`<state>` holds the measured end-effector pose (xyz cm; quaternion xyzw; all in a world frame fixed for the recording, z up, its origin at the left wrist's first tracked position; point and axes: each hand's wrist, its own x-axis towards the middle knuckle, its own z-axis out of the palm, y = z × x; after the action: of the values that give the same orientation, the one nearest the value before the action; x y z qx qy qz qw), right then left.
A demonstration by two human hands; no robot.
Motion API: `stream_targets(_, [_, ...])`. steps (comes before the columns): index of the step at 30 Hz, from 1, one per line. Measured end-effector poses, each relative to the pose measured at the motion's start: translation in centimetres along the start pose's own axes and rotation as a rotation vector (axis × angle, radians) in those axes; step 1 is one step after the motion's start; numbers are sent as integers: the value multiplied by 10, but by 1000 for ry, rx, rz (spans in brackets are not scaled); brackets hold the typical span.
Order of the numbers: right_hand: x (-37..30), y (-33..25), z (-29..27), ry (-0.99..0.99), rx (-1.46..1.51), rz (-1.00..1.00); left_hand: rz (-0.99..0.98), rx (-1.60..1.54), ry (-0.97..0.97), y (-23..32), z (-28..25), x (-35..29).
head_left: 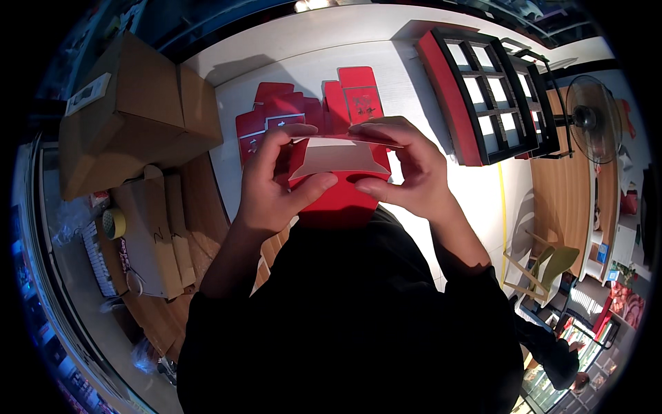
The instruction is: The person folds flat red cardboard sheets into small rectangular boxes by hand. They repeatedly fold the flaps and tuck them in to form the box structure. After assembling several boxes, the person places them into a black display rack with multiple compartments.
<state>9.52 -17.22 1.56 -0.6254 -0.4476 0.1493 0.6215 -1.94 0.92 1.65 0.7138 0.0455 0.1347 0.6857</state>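
Observation:
Between my two hands is a red cardboard box (338,200) with a pale inside, its top flap raised. My left hand (276,179) grips its left side, thumb on the near face and fingers at the flap's far edge. On the right side my right hand (407,165) holds it the same way, thumb pressed near the opening. Beyond the box, flat red cartons (276,107) lie overlapping on the white table (289,69), and another flat red carton (362,103) with dark print lies to their right. The box's underside is hidden.
A large brown cardboard box (131,117) stands at the left, with open brown cartons (155,234) and a yellow tape roll (114,223) below. Black-framed red cases (483,96) stand at the right, near a fan (586,119). Another person (555,355) is at the lower right, beyond a chair (545,269).

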Motion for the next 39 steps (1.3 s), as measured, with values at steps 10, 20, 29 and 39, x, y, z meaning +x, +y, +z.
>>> stream_targets(10, [2,1,-4,-115,119,71,188,75,-77,-13,-5,5])
stream_targets(20, [2,2,-4,-146,-129,-84,462,358,-114,-13,-4,9])
stream_targets(29, [-3,-2,10,-111,-174,-76,397,261,-21,-19,-1,7])
stream_targets(39, [0,-4,7,-106,-96,-23,464,298,-25,-16,0,8])
